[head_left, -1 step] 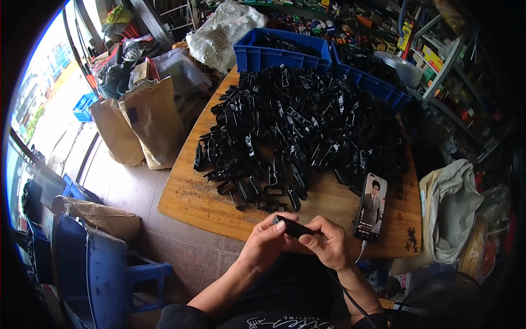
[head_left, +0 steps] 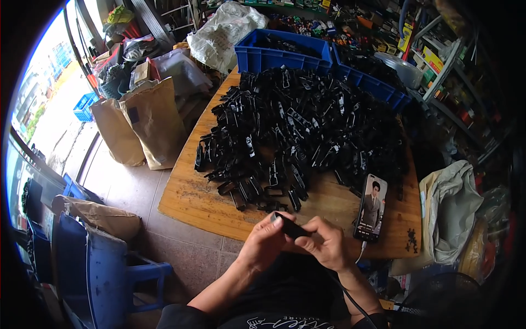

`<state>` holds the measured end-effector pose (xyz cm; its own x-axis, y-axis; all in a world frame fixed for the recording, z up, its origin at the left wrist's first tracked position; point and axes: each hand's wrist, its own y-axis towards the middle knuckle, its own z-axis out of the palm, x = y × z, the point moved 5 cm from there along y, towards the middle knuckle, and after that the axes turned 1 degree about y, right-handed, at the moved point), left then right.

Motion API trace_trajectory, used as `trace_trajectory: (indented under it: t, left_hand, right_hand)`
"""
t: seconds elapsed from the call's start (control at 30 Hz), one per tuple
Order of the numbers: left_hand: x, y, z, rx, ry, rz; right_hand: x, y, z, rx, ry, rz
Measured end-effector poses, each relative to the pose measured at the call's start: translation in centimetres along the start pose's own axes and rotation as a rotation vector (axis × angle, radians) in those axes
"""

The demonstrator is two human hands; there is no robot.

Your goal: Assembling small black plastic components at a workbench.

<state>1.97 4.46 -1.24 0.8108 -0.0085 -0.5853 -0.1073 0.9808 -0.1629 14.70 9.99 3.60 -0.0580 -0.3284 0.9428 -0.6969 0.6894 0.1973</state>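
My left hand (head_left: 264, 240) and my right hand (head_left: 327, 242) meet just in front of the table's near edge. Between them they hold a small, dark black plastic part (head_left: 293, 227), long and narrow. The left fingers and thumb close on its left end, while the right thumb and fingers pinch the other end. Its finer detail is too dark to make out. Beyond my hands a heap of black plastic parts (head_left: 298, 118) covers much of the wooden table (head_left: 192, 192); many look like narrow open frames.
A phone (head_left: 371, 208) with a lit screen and white cable lies to the right. Blue crates (head_left: 282, 61) with black parts stand at the far edge. Paper bags (head_left: 156, 123) and a blue stool (head_left: 148, 271) are at left; a pale sack (head_left: 452, 208) stands at right.
The black part has turned slightly in my fingers, showing a broader dark face. Both hands stay in nearly the same place.
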Motion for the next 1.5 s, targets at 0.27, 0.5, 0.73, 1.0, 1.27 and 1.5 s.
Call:
trace_trajectory:
  t: [0.27, 0.5, 0.73, 1.0, 1.27, 1.5]
  left_hand:
    - [-7.3, 5.8, 0.9, -0.103, 0.692, 0.292]
    - [-4.9, 9.2, 3.3, 0.079, 2.252, 0.765]
    - [-4.8, 10.8, 2.6, 0.166, 2.234, 0.620]
    - [-5.9, 10.3, 3.3, 0.094, 2.162, 0.745]
    - [-9.5, 7.7, 2.1, 0.015, 1.626, 0.795]
    - [-5.1, 4.8, 0.5, -0.014, 0.587, 0.152]
  right_hand:
    - [1.0, 0.8, -0.2, -0.037, -0.506, -0.208]
    - [1.3, -1.0, -1.5, -0.037, -0.513, -0.301]
    - [-1.3, -3.6, -16.2, -0.698, -0.504, 0.055]
    - [-12.1, -6.3, -27.1, -0.709, -0.991, 0.254]
    - [-8.3, -8.0, -23.7, -0.846, -0.680, 0.189]
    - [1.2, -4.6, -12.6, -0.712, -0.604, -0.065]
